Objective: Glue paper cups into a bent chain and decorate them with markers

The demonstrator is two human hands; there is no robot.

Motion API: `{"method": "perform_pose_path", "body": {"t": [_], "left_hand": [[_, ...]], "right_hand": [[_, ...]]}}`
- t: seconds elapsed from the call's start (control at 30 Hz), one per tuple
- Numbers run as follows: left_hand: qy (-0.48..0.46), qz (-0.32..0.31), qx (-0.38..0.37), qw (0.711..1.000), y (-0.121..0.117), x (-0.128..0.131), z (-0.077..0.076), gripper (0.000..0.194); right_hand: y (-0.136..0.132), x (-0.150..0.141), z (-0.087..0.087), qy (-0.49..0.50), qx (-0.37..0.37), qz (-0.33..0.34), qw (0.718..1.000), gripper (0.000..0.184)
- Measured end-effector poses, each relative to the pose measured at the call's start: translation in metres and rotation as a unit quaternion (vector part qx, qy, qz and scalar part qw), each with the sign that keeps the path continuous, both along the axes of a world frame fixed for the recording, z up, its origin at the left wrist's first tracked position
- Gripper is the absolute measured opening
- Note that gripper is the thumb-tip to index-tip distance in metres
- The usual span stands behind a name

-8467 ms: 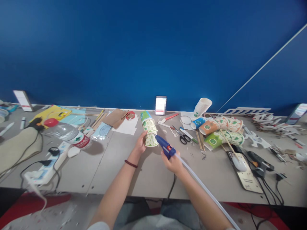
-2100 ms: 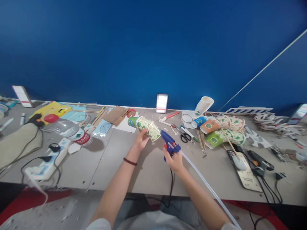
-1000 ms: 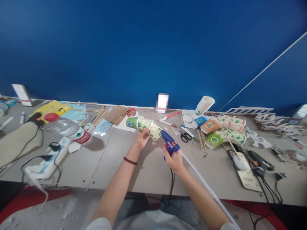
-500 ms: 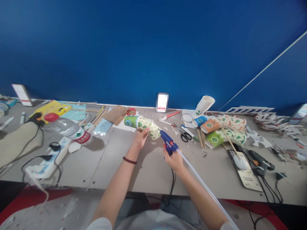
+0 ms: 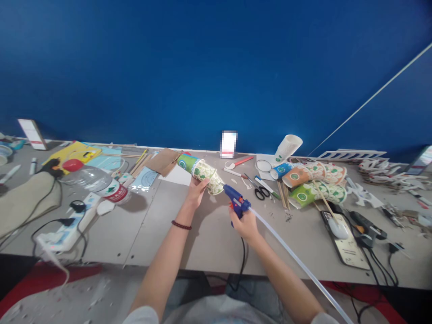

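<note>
My left hand [image 5: 197, 192] is closed round a row of joined paper cups [image 5: 204, 173], green at the far end and white with a leaf pattern toward me. The row lies tilted, its near end pointing down to the right. In my right hand [image 5: 246, 223] is a blue hot glue gun [image 5: 238, 201], a finger at its orange trigger. Its nozzle is at the open end of the cups; whether it touches the rim I cannot tell. A long clear glue stick [image 5: 290, 254] sticks out of the gun's back. A black cord hangs below the grip.
Right of the gun lie black scissors [image 5: 262, 193], wooden sticks [image 5: 284, 195], more joined cups [image 5: 313, 173] and a second glue gun [image 5: 367, 227]. On the left are a plastic bottle [image 5: 96, 180] and a power strip [image 5: 76, 222]. A phone [image 5: 228, 144] leans on the wall.
The cup row has turned in my left hand: its far green end has shifted right and its tilt is steeper. The glue gun's nozzle has moved slightly left.
</note>
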State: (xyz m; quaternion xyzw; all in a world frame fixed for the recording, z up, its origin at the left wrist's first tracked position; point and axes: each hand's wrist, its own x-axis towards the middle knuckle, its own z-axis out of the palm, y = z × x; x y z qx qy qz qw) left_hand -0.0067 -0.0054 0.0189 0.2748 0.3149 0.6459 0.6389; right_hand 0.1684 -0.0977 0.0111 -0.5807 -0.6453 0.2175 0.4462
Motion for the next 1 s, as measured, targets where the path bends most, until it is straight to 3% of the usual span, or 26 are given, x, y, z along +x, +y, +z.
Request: {"method": "perform_pose_path", "body": {"t": [0.53,0.73,1.0], "left_hand": [[0.004,-0.022,0.014,1.0,0.001,-0.003,0.0,0.057],[0.022,-0.019,0.023,0.999,0.002,-0.006,-0.002,0.041],[0.044,-0.021,0.042,0.998,0.006,-0.008,-0.009,0.043]], "right_hand": [[-0.001,-0.002,-0.001,0.009,-0.058,0.043,0.997,0.031],[-0.001,-0.003,-0.003,0.026,-0.071,0.048,0.996,0.029],[-0.001,-0.002,-0.002,0.022,-0.13,0.052,0.99,0.035]]}}
